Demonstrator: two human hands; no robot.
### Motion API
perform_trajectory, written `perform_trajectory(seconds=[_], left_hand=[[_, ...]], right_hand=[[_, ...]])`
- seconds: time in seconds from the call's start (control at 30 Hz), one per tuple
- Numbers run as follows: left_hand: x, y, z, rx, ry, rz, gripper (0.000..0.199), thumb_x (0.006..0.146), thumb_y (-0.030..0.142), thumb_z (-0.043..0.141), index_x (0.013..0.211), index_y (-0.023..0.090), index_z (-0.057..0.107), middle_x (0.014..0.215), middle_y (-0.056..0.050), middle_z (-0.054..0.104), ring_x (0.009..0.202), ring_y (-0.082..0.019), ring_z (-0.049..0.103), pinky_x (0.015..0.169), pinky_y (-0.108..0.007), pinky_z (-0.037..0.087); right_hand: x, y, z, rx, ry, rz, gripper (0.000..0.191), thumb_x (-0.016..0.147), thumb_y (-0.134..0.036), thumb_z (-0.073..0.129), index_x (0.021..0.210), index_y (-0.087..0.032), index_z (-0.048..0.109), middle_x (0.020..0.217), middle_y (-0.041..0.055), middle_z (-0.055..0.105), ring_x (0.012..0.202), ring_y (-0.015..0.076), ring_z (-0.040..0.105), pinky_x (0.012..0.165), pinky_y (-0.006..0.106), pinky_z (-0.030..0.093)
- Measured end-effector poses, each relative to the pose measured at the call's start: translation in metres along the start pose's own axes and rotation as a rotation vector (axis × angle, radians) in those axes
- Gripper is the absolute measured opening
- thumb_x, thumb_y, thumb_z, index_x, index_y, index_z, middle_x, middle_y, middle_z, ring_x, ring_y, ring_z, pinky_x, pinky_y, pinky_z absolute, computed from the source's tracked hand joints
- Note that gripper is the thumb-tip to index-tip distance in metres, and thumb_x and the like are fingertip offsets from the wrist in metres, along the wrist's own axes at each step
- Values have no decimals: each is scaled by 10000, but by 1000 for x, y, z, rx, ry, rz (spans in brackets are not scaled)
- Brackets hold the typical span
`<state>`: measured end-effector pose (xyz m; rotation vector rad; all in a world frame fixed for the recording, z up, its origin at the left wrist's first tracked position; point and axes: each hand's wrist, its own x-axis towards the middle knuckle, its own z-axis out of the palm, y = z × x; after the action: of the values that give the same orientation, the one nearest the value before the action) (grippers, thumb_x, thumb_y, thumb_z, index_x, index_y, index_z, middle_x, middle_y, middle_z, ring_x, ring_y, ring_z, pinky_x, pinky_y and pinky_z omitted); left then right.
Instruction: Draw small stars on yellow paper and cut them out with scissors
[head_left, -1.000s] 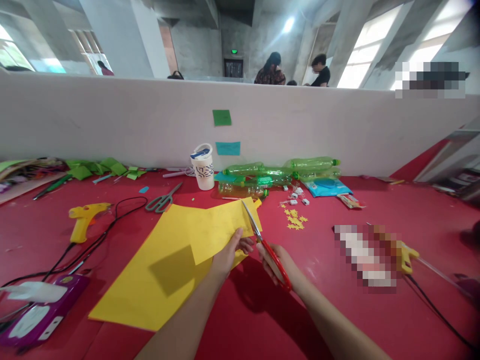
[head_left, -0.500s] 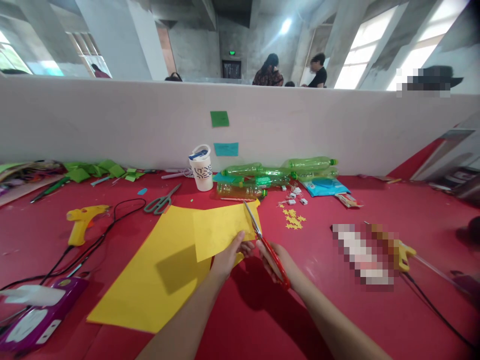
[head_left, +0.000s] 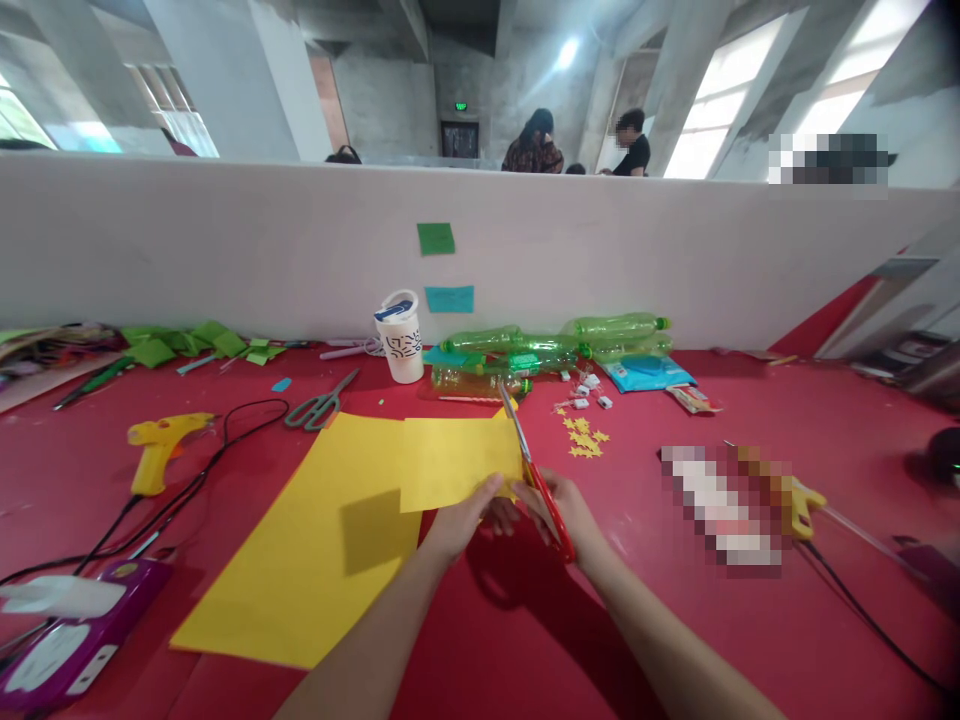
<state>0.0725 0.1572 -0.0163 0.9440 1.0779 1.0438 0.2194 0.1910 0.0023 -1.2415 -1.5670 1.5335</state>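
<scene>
A piece of yellow paper (head_left: 454, 460) is held up by my left hand (head_left: 472, 515), the thumb on top and the fingers under its lower right corner. My right hand (head_left: 559, 510) grips red-handled scissors (head_left: 549, 505), whose blades point up and away along the right edge of the piece. Below and to the left, larger yellow sheets (head_left: 285, 570) lie on the red table (head_left: 465, 650), with the shadow of the held piece on them. Small yellow stars (head_left: 585, 438) lie in a group to the right of the blades.
Green bottles (head_left: 540, 350) and a white cup (head_left: 401, 340) stand or lie near the partition (head_left: 225, 250). Grey-green scissors (head_left: 319, 405), a yellow glue gun (head_left: 161, 450) and a purple power strip (head_left: 82, 630) are at left. Another glue gun (head_left: 802, 510) lies at right.
The held yellow piece has turned straighter and shifted slightly right. The scissors now stand a little farther right against its edge, and their tips have risen slightly.
</scene>
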Motion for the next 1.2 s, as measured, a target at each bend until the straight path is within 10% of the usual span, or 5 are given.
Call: perform_trajectory(seconds=[0.67,0.97,1.2], left_hand=[[-3,10,-8,3,47,-21,440,792,513,507,628,135,661,597,-67,639,552,-148,562,602,-277,422],[10,13,-30,-240,540,205,405,763,501,542,601,137,616,586,-33,622,516,-112,538,551,-244,397],[12,14,-36,-352,656,296,352,785,453,537,670,127,602,624,-14,628,549,-102,567,577,-234,415]], right_hand=[[-2,-6,-14,83,39,-73,328,755,-430,537,588,-214,354,360,-86,363,274,58,325,306,190,290],[-2,-2,-23,-261,-167,-33,364,749,-508,578,674,-192,415,493,-71,421,380,71,428,370,174,312],[-13,-11,-21,-454,-326,-22,368,814,-521,501,674,-196,397,507,-56,429,408,83,441,396,183,292]])
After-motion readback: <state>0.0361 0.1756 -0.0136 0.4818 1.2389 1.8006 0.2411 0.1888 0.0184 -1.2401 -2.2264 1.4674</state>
